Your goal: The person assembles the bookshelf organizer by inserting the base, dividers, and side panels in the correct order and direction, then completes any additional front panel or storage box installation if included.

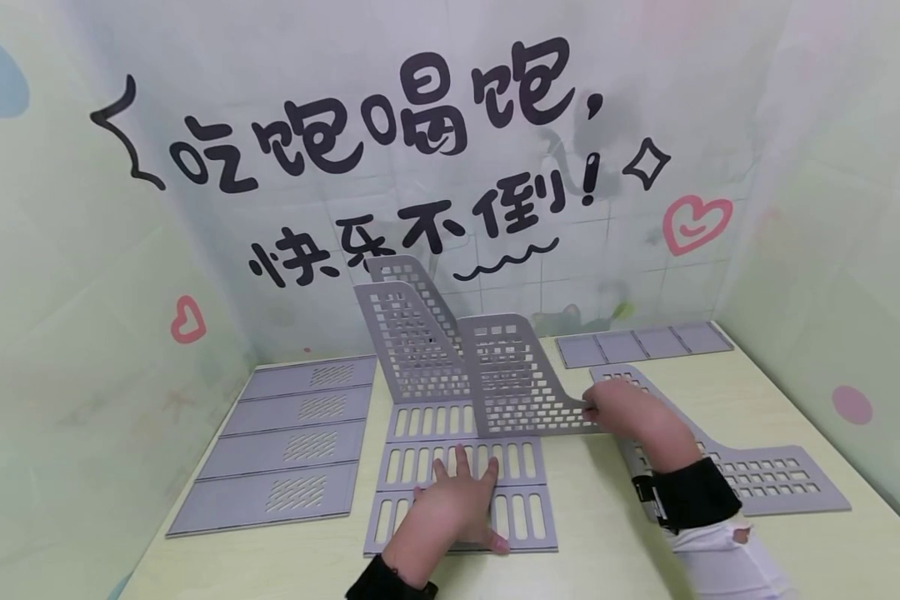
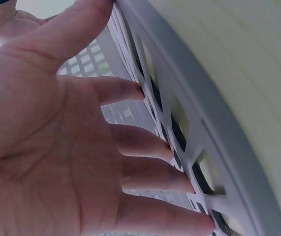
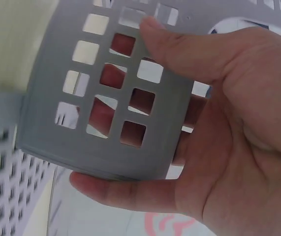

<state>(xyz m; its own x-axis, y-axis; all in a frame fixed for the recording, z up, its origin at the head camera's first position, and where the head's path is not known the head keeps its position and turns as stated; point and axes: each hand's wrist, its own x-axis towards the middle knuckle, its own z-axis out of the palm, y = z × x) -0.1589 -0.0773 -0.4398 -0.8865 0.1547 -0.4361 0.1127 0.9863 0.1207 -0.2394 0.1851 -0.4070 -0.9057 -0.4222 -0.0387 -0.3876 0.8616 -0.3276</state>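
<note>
My left hand [image 1: 453, 504] rests flat with spread fingers on a grey panel with long slots [image 1: 525, 488], lying on the table. In the left wrist view, the fingertips [image 2: 204, 223] touch its slotted surface. My right hand [image 1: 637, 417] grips the low end of an upright grey side panel with square holes [image 1: 510, 383]. The right wrist view shows the thumb on the near face of this panel's end [image 3: 106, 160] and fingers behind it. This panel's tall end stands by the slotted panel's right side. Two similar perforated panels [image 1: 412, 342] stand upright farther back.
Another perforated side panel [image 1: 765, 479] lies flat at the right, under my right forearm. A sectioned grey panel with diagonal slits [image 1: 232, 462] lies at the left. At the back right is a narrow sectioned strip [image 1: 641, 343]. Printed curtains [image 1: 802, 275] enclose the table.
</note>
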